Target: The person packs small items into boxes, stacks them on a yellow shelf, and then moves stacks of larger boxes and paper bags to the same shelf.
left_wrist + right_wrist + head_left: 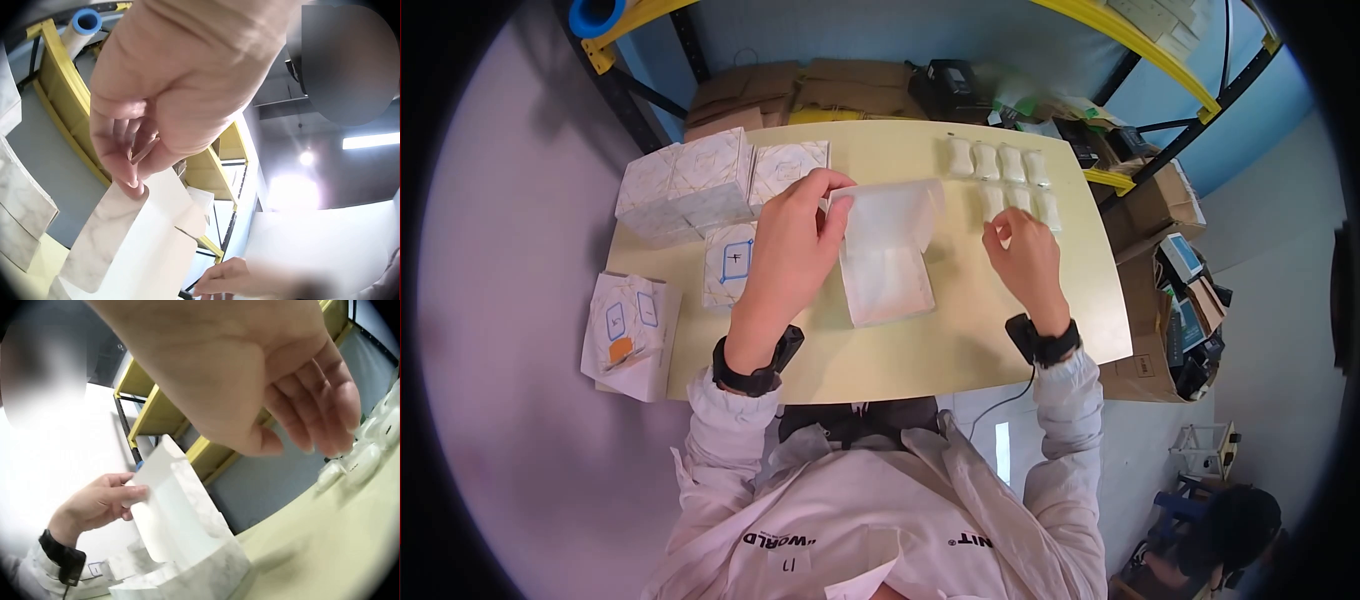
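My left hand (788, 245) pinches the edge of the raised lid of an open marble-patterned cardboard box (888, 290) between thumb and fingers. The box stands on the table (960, 345), its white inside showing towards me. In the left wrist view, the lid flap (109, 234) hangs below the fingertips. My right hand (1030, 262) hovers by the nearer row of small white packets (990, 203), fingers loosely bent. Its thumb stands apart from the fingers in the right wrist view, and nothing shows between them; the packets (362, 464) lie just beyond the fingertips.
Closed marble-patterned boxes (710, 170) are grouped at the table's left. A box with blue marker frames and an orange patch (628, 325) sits at the front left edge. Behind the table is a yellow-and-black shelf (1145, 45). A filled carton (1150, 365) stands at right; a person (1235, 530) is lower right.
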### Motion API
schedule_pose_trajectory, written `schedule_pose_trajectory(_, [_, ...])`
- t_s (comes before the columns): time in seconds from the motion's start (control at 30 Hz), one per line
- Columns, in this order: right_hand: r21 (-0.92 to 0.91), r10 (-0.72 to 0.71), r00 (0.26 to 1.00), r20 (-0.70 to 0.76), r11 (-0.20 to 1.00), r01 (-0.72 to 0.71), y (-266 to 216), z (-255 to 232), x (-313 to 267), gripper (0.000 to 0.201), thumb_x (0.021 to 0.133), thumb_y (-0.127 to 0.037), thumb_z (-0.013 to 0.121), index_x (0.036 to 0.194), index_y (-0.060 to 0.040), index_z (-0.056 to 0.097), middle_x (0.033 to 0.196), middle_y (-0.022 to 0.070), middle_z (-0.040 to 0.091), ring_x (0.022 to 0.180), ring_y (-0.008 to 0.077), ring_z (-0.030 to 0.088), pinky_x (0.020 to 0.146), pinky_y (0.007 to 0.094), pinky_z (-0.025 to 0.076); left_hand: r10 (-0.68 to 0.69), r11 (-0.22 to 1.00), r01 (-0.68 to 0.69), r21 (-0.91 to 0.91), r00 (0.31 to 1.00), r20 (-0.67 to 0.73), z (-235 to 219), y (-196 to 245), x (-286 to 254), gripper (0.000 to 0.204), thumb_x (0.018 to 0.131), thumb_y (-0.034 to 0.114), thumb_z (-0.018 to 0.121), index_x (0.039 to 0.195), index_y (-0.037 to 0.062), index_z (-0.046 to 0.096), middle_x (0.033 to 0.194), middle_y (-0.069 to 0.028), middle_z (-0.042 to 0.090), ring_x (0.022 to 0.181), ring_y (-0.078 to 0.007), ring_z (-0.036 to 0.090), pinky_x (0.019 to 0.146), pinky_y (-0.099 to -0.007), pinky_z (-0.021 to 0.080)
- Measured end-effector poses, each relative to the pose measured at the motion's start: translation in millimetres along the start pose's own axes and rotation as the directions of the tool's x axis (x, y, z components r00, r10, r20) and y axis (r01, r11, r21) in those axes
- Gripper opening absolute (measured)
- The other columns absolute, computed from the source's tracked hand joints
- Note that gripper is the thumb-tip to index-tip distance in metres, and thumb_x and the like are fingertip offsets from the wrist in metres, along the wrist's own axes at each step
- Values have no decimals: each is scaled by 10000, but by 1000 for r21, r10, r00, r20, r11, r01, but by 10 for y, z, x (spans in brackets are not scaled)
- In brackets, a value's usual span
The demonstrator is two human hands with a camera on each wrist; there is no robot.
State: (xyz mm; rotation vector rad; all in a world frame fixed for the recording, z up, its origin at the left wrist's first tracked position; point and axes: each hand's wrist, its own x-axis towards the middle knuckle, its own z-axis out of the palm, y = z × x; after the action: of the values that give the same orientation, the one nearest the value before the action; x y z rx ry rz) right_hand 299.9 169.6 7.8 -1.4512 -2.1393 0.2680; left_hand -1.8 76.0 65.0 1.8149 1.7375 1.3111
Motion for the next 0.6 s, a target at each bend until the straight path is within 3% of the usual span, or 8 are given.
schedule_pose_trajectory(0.07, [-247, -25, 996, -86, 969, 3, 185, 163, 169, 314, 951, -274, 776, 999, 20, 678, 997, 207, 700, 878, 404, 741, 729, 504, 604, -105, 986, 114, -120, 991, 79, -18, 33, -3, 164, 1041, 122, 692, 1143, -5, 709, 933, -153, 762, 697, -220, 731, 682, -358, 565])
schedule_pose_trajectory(0.17, [-324, -1, 1000, -11, 946, -2, 343, 326, 280, 436, 950, -337, 780, 1036, 70, 651, 1078, 252, 668, 947, 428, 732, 755, 514, 616, -101, 972, 116, -203, 992, 80, -8, 8, -11, 200, 1053, 166, 704, 1141, -12, 720, 890, -119, 761, 720, -179, 742, 679, -333, 570])
schedule_pose_trajectory(0.4, [-377, 33, 999, 23, 926, -22, 455, 525, 436, 465, 937, -373, 774, 1032, 73, 684, 1097, 259, 681, 953, 444, 735, 775, 518, 620, -111, 955, 131, -265, 990, 88, -35, -40, -6, 283, 1086, 246, 699, 1145, -29, 732, 858, -99, 758, 742, -159, 749, 674, -306, 570])
schedule_pose_trajectory(0.6, [-332, 69, 996, 62, 942, -45, 331, 472, 435, 434, 835, -314, 773, 977, 92, 708, 1075, 291, 701, 919, 463, 742, 793, 532, 614, -107, 953, 128, -275, 990, 91, -40, -84, 7, 302, 1092, 263, 696, 1147, -31, 737, 835, -97, 753, 740, -161, 750, 672, -305, 569])
